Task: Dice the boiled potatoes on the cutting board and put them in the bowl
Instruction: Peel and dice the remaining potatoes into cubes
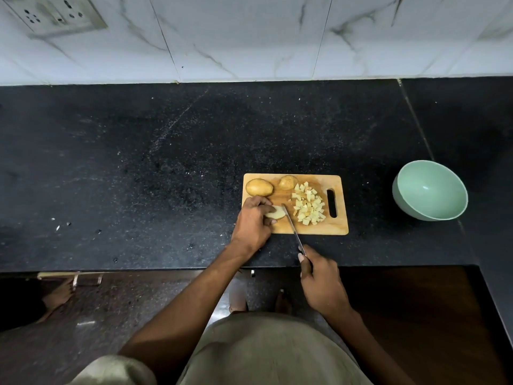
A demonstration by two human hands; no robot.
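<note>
Two hands work at the cutting board [337, 229] in the head view: the left hand [254, 225] curls over a pale potato half [275, 213] at the board's near left corner, and the right hand [322, 282] grips the knife [291, 226], its blade touching that half. Fingertips sit just beside the edge, so a slip on soft boiled flesh could nick them, I judge. Yellow diced pieces [308, 204] lie heaped mid-board; one whole potato [259, 187] and another half [287, 182] wait at its far side. Well right of the board, the green bowl [430, 190] holds nothing.
</note>
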